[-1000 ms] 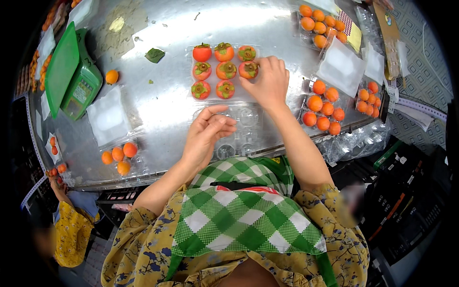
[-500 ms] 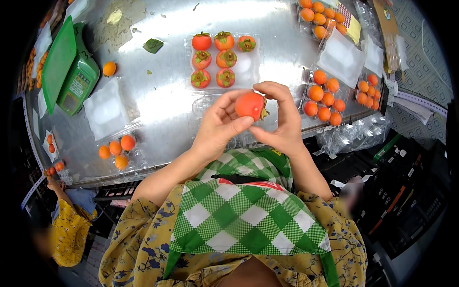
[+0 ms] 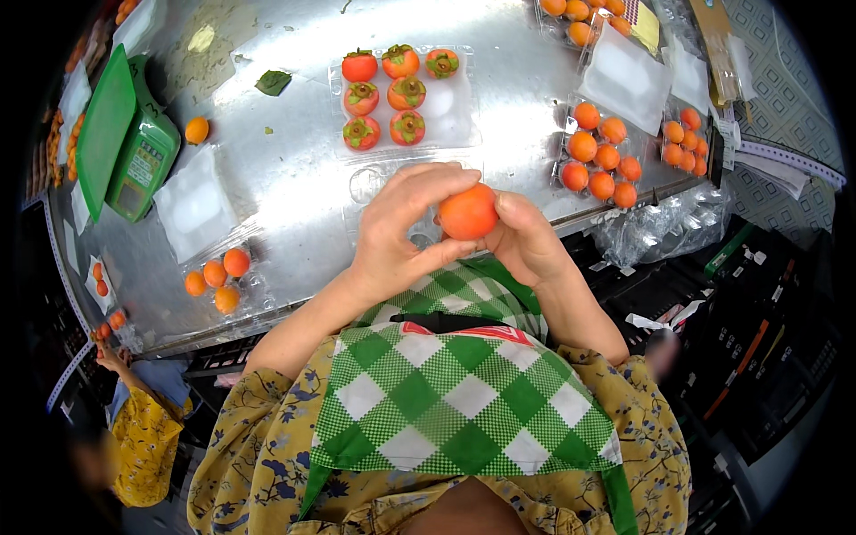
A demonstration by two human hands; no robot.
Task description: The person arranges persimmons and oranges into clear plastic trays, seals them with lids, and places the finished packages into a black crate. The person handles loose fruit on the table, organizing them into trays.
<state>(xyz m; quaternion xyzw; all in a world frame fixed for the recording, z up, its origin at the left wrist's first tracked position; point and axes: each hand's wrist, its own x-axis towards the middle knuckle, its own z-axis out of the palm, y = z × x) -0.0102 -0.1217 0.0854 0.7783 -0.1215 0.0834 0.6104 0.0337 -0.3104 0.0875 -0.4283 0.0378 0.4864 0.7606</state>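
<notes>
Near the table's front edge, an orange-red persimmon [image 3: 468,212] is held between both hands, its smooth side up and its leafy cap out of sight. My left hand [image 3: 397,223] curls round its left side with thumb and fingers. My right hand [image 3: 528,241] grips it from the right, the thumb lying against the skin and the other fingers partly hidden beneath. Just beyond my hands lies a clear plastic tray with a white liner [image 3: 455,125]. It holds several persimmons [image 3: 407,93] in rows, green caps showing, with bare liner at its right side.
Packs of orange fruit [image 3: 606,159] line the right edge. At left are a green scale [image 3: 143,165], a white-lined tray [image 3: 194,203], a partly filled pack [image 3: 214,281] and a loose fruit [image 3: 197,131]. A leaf [image 3: 273,83] lies behind. Another person's yellow sleeve [image 3: 147,446] shows lower left.
The persimmon has been turned in my hands, so its green cap, which faced right, is now hidden. My right hand has dropped lower and closed in against the fruit.
</notes>
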